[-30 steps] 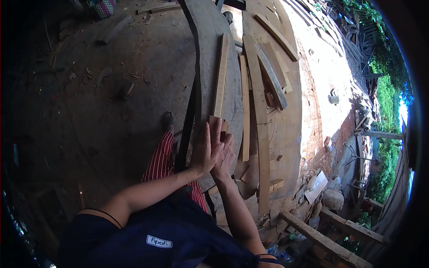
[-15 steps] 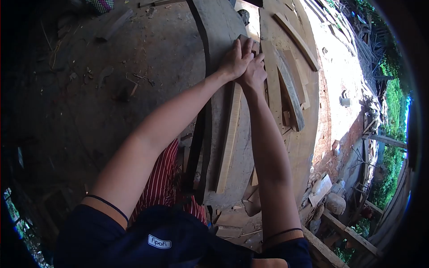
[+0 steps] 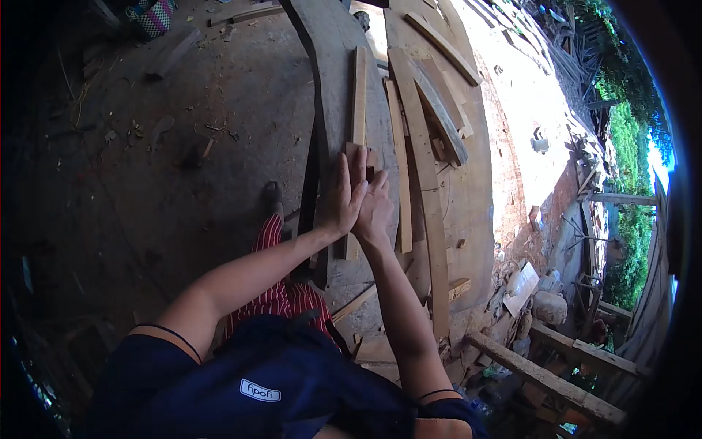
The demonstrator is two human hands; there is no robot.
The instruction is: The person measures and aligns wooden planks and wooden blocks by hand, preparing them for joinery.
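Note:
My left hand (image 3: pixel 342 203) and my right hand (image 3: pixel 374 211) lie close together, gripping a small wooden block that looks like a hand plane (image 3: pixel 352 151). Fingers of the left hand stretch forward along its top; the right hand is against its right side, thumbs close together. Under the plane runs a narrow pale wood strip (image 3: pixel 359 88), which shows beyond the hands and again just below them. The strip lies lengthwise on a thick grey plank (image 3: pixel 333 51). My palms hide the rear of the plane.
Right of the plank, a long board (image 3: pixel 424 164), a short grey offcut (image 3: pixel 441 113) and several other strips lie on a wide wooden surface (image 3: pixel 475 190). A woven basket (image 3: pixel 155 18) stands at the upper left on the dirt floor (image 3: pixel 197 161). Rough beams (image 3: pixel 545 373) are at the lower right.
Both hands have drawn the plane back along the strip toward my body, bending the elbows more. The strip's far part now shows beyond them. The camera view has shifted slightly.

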